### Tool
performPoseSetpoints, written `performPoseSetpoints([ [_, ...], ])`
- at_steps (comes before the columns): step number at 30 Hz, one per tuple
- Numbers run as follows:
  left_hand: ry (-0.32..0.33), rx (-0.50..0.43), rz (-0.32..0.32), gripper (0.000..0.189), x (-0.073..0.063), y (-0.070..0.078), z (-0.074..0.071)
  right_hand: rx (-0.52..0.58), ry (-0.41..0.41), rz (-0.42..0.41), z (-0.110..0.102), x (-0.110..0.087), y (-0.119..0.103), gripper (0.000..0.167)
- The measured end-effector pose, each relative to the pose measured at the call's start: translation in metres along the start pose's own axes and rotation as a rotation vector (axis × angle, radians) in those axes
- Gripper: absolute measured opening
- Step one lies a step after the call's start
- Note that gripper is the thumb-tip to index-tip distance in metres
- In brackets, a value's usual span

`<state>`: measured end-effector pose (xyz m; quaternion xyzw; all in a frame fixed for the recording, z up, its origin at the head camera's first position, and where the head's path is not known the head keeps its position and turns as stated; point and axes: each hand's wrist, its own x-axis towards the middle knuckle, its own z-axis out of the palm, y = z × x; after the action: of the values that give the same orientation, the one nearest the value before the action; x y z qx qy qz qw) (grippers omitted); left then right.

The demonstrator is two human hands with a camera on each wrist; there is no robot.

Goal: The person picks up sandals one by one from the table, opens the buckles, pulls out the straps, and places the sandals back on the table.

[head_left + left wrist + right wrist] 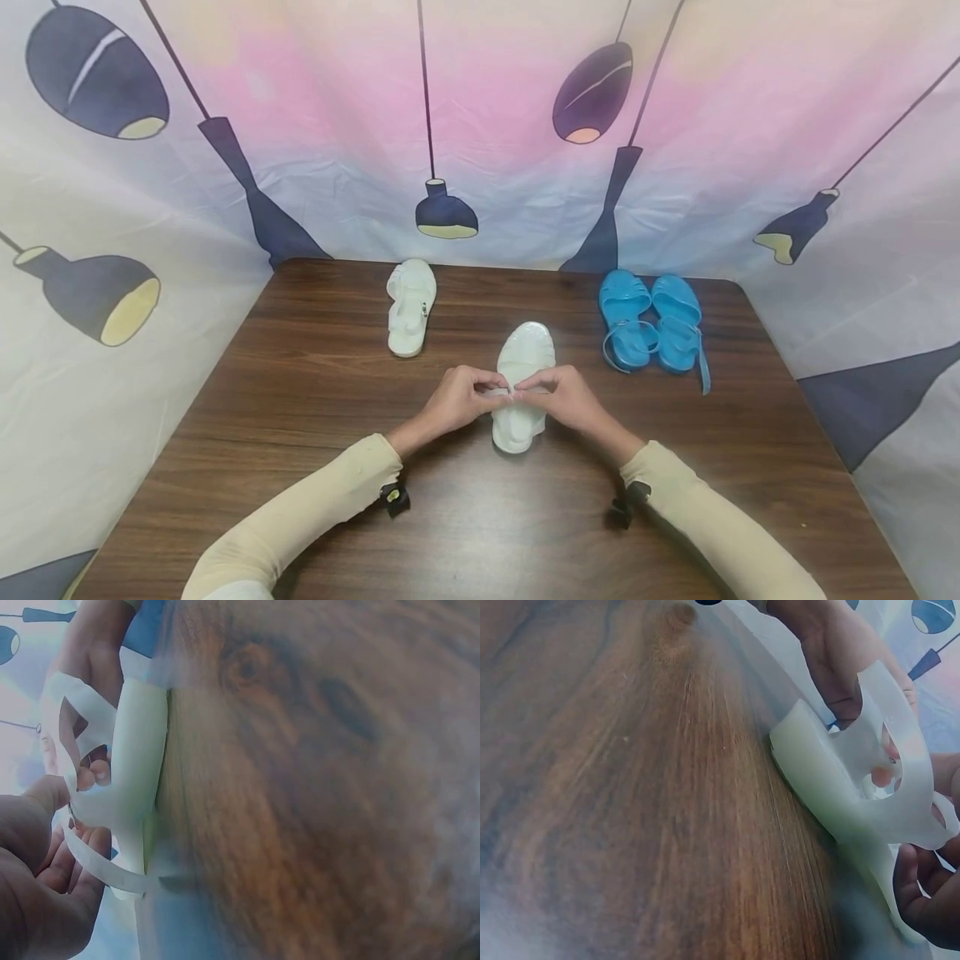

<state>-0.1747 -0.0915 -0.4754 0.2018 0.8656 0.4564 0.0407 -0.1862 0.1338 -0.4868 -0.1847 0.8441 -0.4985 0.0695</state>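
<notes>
Sole down, a white sandal stands on the table with its toe pointing away from me. My left hand pinches the sandal's strap between thumb and fingers at its left side. From the right, my right hand pinches the strap too, and the fingertips of both hands nearly meet above the sandal. In the left wrist view the strap curves out past the left hand. The right wrist view shows the ankle band standing up from the heel. Fingers partly hide the fastening.
Another white sandal lies farther back on the left. At the back right is a pair of blue sandals, their straps hanging loose. The brown wooden table ends at a printed curtain.
</notes>
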Motion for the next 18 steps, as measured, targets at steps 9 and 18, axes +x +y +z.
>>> performPoseSetpoints([
  [9, 0.005, 0.007, 0.001, 0.010, 0.000, 0.000, -0.001, -0.004, -0.001, 0.006, -0.003, -0.003, 0.008, 0.014],
  [18, 0.011, 0.009, 0.016, 0.012, 0.000, 0.000, -0.002, -0.051, -0.006, 0.013, -0.015, -0.006, 0.008, 0.014],
])
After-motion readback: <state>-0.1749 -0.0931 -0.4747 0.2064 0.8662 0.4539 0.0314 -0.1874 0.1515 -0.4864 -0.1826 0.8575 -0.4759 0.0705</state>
